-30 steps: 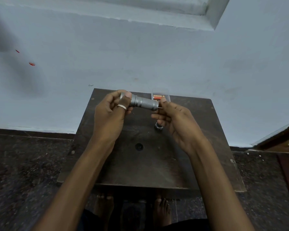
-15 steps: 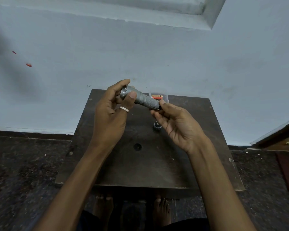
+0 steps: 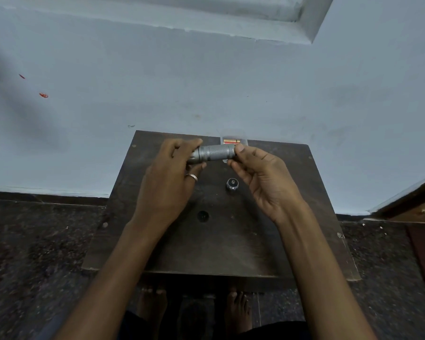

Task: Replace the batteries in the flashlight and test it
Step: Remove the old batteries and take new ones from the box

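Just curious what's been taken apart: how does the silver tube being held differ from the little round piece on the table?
The flashlight body is long; the cap is short and stubby. The flashlight body is held sideways above the table; the cap stands on it, untouched. The flashlight body has a textured grey middle; the cap has a dark top. Both look round and metallic.

The flashlight (image 3: 215,152) was silver-grey, its barrel covered in a fine cross-hatched knurl. At 12 o'clock on the table (image 3: 231,246), the batteries (image 3: 232,141) showed orange-red and gold inside a clear case (image 3: 233,133). The cap (image 3: 232,184) was silver with a dark centre. The table was dark brown. A silver ring (image 3: 192,177) banded the left hand (image 3: 167,185). The wall (image 3: 206,82) was pale blue-grey, with two red marks (image 3: 43,95) at 10 o'clock. The floor (image 3: 22,241) was dark, speckled stone.
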The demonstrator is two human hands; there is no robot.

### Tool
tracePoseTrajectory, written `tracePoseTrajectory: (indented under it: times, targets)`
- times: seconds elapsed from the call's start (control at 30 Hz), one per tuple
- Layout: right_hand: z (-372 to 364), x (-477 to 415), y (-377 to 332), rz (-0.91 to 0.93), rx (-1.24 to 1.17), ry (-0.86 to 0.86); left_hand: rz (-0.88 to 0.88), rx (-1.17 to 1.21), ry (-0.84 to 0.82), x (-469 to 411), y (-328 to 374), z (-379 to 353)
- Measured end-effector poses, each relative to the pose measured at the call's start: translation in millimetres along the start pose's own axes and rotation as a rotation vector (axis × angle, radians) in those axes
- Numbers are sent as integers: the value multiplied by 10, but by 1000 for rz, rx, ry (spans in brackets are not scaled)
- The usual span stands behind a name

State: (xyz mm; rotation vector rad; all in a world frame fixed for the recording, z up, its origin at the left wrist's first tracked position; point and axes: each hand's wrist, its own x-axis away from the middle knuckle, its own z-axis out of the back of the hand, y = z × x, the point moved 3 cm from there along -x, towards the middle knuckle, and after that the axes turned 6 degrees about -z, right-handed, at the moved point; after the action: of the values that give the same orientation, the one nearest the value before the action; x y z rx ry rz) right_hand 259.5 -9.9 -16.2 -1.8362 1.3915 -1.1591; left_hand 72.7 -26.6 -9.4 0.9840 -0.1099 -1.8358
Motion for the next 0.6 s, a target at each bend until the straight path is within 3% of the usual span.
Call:
tracePoseTrajectory:
  times: [0.27, 0.6]
  targets:
    - [13, 33, -52, 170, 205, 124, 33, -281, -36, 9, -34, -11]
    - [187, 64, -174, 173, -38, 204, 393, -46, -106, 39, -283, -44]
